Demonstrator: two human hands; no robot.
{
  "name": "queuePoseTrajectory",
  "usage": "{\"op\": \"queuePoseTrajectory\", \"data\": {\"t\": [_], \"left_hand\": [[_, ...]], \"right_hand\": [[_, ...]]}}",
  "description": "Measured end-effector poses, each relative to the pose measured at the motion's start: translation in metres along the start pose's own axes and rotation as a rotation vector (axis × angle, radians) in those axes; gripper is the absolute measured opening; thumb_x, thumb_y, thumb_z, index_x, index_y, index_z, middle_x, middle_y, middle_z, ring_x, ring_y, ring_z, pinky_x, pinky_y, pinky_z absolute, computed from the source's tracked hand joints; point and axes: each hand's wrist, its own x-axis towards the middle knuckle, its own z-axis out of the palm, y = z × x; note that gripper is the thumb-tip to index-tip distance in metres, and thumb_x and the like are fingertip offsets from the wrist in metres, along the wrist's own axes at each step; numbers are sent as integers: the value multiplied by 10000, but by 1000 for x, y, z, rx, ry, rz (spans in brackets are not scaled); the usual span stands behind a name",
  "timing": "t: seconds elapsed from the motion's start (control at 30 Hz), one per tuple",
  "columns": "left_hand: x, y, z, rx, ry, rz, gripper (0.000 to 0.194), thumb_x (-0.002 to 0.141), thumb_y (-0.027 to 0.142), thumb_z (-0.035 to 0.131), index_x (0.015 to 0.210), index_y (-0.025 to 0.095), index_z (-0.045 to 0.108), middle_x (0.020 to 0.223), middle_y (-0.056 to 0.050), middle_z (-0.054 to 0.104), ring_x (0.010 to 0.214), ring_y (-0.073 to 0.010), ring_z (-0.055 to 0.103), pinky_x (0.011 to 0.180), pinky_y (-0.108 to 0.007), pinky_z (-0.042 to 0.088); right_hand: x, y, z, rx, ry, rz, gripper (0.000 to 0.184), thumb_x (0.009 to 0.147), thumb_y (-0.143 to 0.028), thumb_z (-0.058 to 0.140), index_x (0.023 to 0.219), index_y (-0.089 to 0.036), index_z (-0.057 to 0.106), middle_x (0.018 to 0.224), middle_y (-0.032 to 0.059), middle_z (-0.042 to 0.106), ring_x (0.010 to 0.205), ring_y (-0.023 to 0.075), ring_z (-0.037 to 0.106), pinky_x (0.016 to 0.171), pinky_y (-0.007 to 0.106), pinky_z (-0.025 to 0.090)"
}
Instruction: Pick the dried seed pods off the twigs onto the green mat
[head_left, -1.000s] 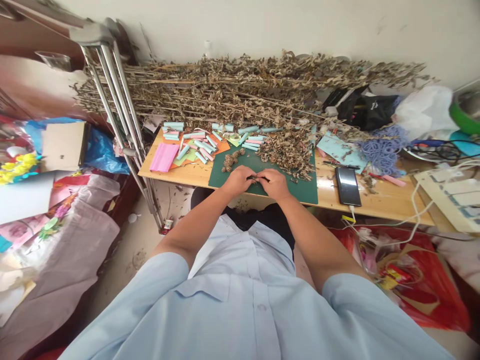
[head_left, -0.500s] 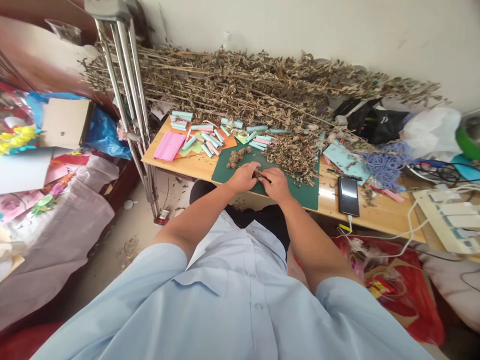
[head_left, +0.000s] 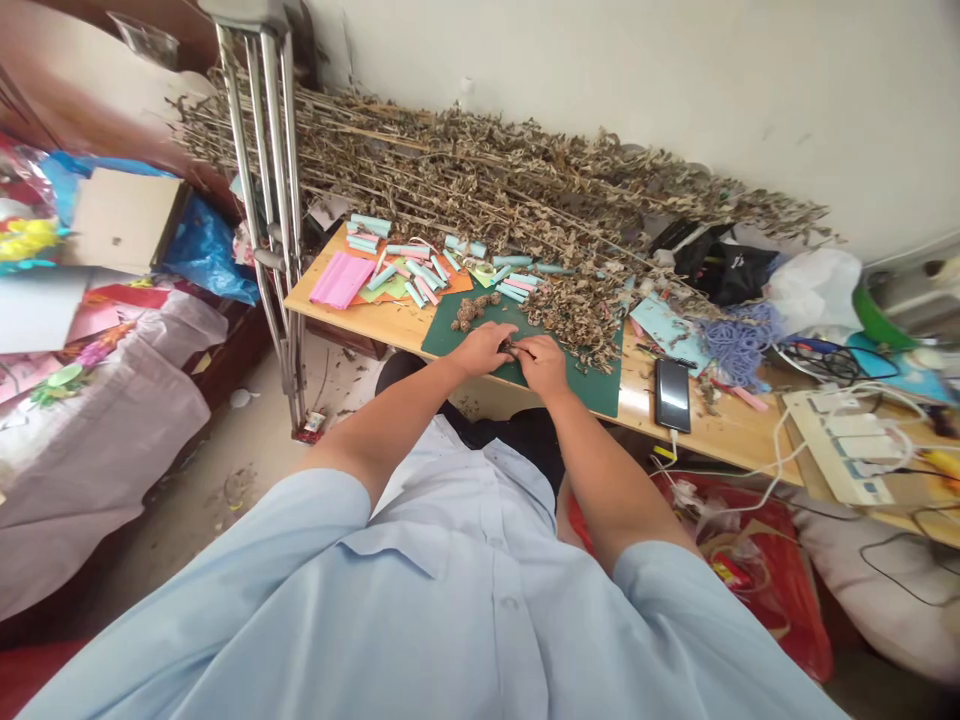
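My left hand (head_left: 484, 348) and my right hand (head_left: 541, 362) meet over the front edge of a green cutting mat (head_left: 598, 392). Between their fingertips is a small brown clump of dried leaves (head_left: 510, 347), pinched from both sides and partly covered by the fingers. Just beyond my left hand lie several rolled balls of dried leaf (head_left: 471, 310). A loose heap of crumbled dried leaves (head_left: 577, 315) rests on the mat beyond my right hand.
Long dried leafy stalks (head_left: 450, 165) lie along the wall. Paper rolls (head_left: 427, 275) and a pink paper stack (head_left: 341, 280) sit at the left. A plugged-in phone (head_left: 672, 393), purple yarn (head_left: 739, 340) and a power strip (head_left: 840, 440) are on the right. Metal crutches (head_left: 274, 180) stand at the table's left end.
The camera view has turned and shifted, so the table appears tilted and moved. Both hands stay together at the mat's front edge, fingers still pinching the small leaf clump.
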Motion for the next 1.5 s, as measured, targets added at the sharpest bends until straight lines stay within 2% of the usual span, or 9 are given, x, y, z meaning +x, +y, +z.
{"op": "queuePoseTrajectory", "data": {"t": [0.23,0.37,0.53,0.67,0.8,0.97,1.1,1.3,1.5], "left_hand": [[2,2,1,34,51,-11,324,827,197,642,1146,151,678,973,-93,682,986,-243,614,894,-355,508],[2,3,-1,47,51,39,218,823,183,629,1013,161,733,935,-87,714,978,-239,617,914,-362,505],[2,1,1,55,55,43,193,838,185,619,977,162,751,956,-95,735,1003,-246,618,943,-378,501],[3,0,1,53,60,11,233,846,176,591,1031,154,731,979,-107,716,1001,-249,615,933,-379,503],[4,0,-1,49,33,-50,243,853,183,595,1077,165,688,965,-95,677,986,-243,604,887,-356,507],[3,2,-2,30,73,-107,212,866,174,600,1068,169,664,916,-71,651,934,-225,592,869,-342,495],[3,1,-4,-13,103,-127,240,872,177,615,1108,166,652,949,-72,652,937,-220,595,878,-341,493],[2,2,-7,-39,128,-118,262,870,148,601,1128,155,646,992,-77,667,961,-220,605,913,-349,498],[1,4,-8,-46,119,-105,254,873,152,595,1120,151,654,991,-81,673,963,-224,615,917,-362,510]], "right_hand": [[-7,3,1,52,62,121,205,885,-350,636,1002,-223,746,955,73,758,901,235,697,872,400,571],[-11,5,4,53,171,192,254,918,-371,588,1041,-199,730,980,91,767,914,233,712,880,399,571],[-10,-2,3,-7,183,68,221,914,-343,604,1006,-206,751,997,90,773,940,240,711,910,405,560],[-7,-7,3,-70,64,-54,184,871,-339,670,988,-227,756,1036,80,774,970,255,705,941,426,553],[-5,-7,3,-126,14,-35,233,822,-330,710,1026,-222,742,1056,95,765,1006,291,691,963,470,544],[-8,-2,1,-55,94,42,403,805,-260,665,1205,-206,668,1170,101,732,1105,290,663,1047,485,492],[-12,5,3,-20,235,154,338,821,-205,566,1145,-190,660,964,76,761,982,263,695,1006,469,507],[-8,3,6,24,150,118,320,803,-226,631,1120,-205,661,943,51,767,952,240,708,972,423,518],[-3,1,7,14,93,144,309,797,-253,652,1102,-215,677,897,45,762,938,252,693,970,450,510]]}}
